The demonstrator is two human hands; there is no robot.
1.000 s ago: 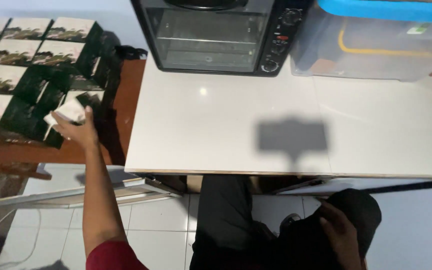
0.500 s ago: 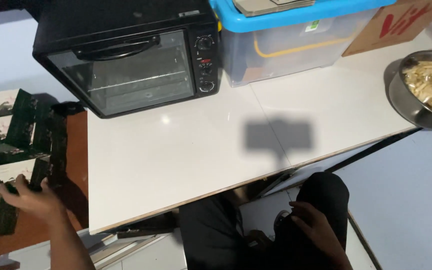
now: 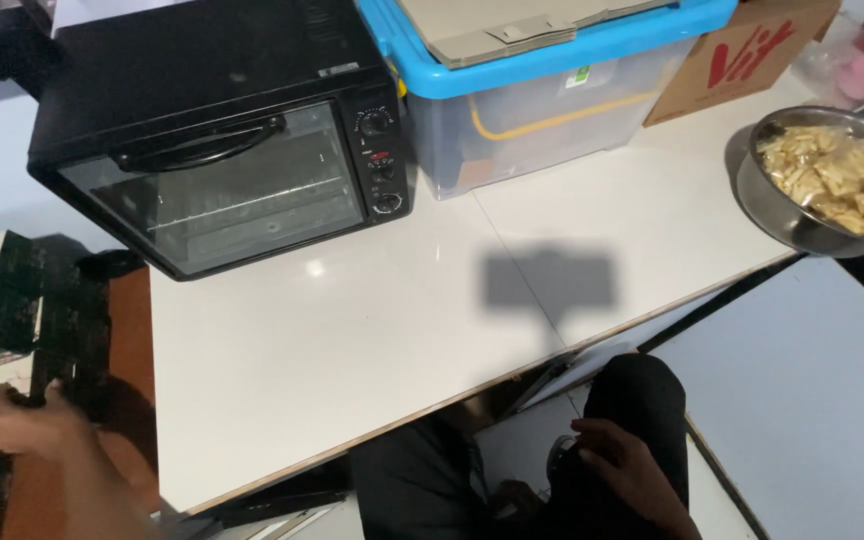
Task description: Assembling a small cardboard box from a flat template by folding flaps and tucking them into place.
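- Boxes: dark green flat cartons, stacked at the far left on the brown side table, beside the white table.
- Left hand reaches down onto the boxes at the frame's edge; it is blurred, so I cannot tell whether the fingers are clamped on one or just resting on top.
- Risk here: the stack looks loose and uneven, and a pull on one carton could drag its neighbours off the side table.
- The arm crosses close to the white table's corner; a quick lift could knock a carton against that edge.
- Oven, black with a glass door, sits at the back left of the white table, well apart from the hand; little danger there.
- Blue-lidded tub stands just beside the oven, with cardboard on top.
- Right hand rests low on the lap, loosely curled, holding nothing I can make out; it gives no support to the stack.
- Metal bowl of pale chips overhangs the right edge; a bump to the table could tip it.
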